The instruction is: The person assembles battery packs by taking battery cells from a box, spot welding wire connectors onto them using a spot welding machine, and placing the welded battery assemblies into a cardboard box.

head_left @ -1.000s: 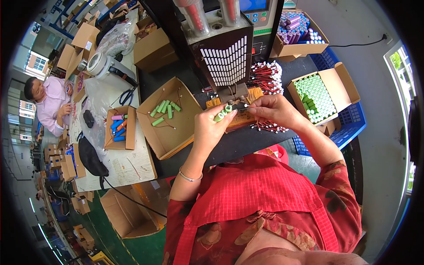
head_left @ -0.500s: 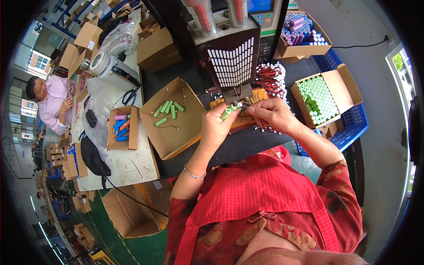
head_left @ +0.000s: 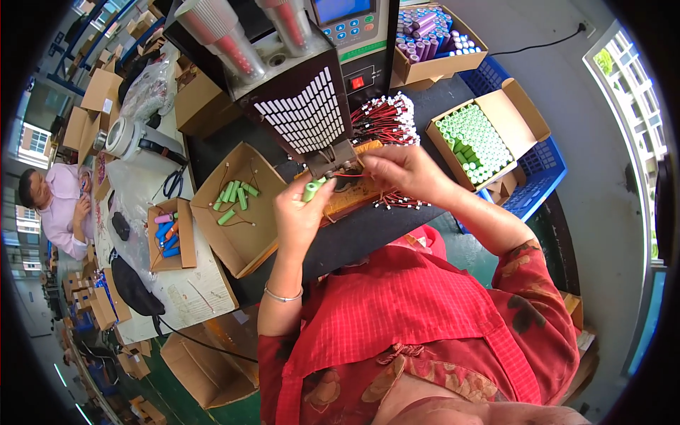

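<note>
l forearm (head_left: 282, 276) near upright, l hand (head_left: 296, 218) curled closed w/ a green battery (head_left: 312, 189) btwn thumb & fingers; r forearm (head_left: 489, 225) slants in from the right, r hand (head_left: 411, 173) pinched, back up, on a thin red wire (head_left: 347, 176) by the battery's end. battery's near the machine's (head_left: 304, 117) bottom tip; wire bundle (head_left: 388, 120) beyond r hand.

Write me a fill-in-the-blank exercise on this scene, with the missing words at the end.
The left hand holds a cell whose colour is ____.
The bracelet is worn on the ____ arm.
The plastic basket at the right is coloured ____.
The switch below the screen is coloured ____.
Missing words: green; left; blue; red.
</note>
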The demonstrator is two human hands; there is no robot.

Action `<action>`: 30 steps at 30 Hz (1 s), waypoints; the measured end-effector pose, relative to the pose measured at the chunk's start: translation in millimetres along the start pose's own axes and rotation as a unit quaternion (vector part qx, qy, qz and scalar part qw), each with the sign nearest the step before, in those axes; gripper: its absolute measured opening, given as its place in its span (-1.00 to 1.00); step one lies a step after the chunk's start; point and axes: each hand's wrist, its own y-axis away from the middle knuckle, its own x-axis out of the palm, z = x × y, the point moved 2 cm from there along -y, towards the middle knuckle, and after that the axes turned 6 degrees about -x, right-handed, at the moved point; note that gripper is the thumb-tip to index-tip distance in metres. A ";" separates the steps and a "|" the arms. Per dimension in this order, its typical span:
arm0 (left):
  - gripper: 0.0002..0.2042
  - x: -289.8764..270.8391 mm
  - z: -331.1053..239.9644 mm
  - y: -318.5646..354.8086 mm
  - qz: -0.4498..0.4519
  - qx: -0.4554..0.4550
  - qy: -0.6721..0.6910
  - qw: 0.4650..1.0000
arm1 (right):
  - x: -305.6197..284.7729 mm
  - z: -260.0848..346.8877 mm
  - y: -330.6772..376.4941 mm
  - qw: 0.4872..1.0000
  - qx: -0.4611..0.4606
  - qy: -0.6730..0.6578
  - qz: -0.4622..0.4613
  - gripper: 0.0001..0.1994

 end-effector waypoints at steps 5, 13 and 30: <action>-0.73 -80.0 15.4 1.3 -0.128 -0.053 -0.019 0.990 | -71.4 -17.8 -1.6 0.946 -0.112 0.272 -0.140 -0.88; -0.73 -99.9 22.8 15.5 -0.137 0.005 -0.337 0.931 | -62.8 -52.5 0.1 0.915 -0.027 0.403 -0.011 -0.81; -0.73 32.9 -7.5 33.5 0.092 -0.185 0.360 0.910 | -82.7 -7.6 66.9 0.983 -0.027 -0.022 -0.180 -0.86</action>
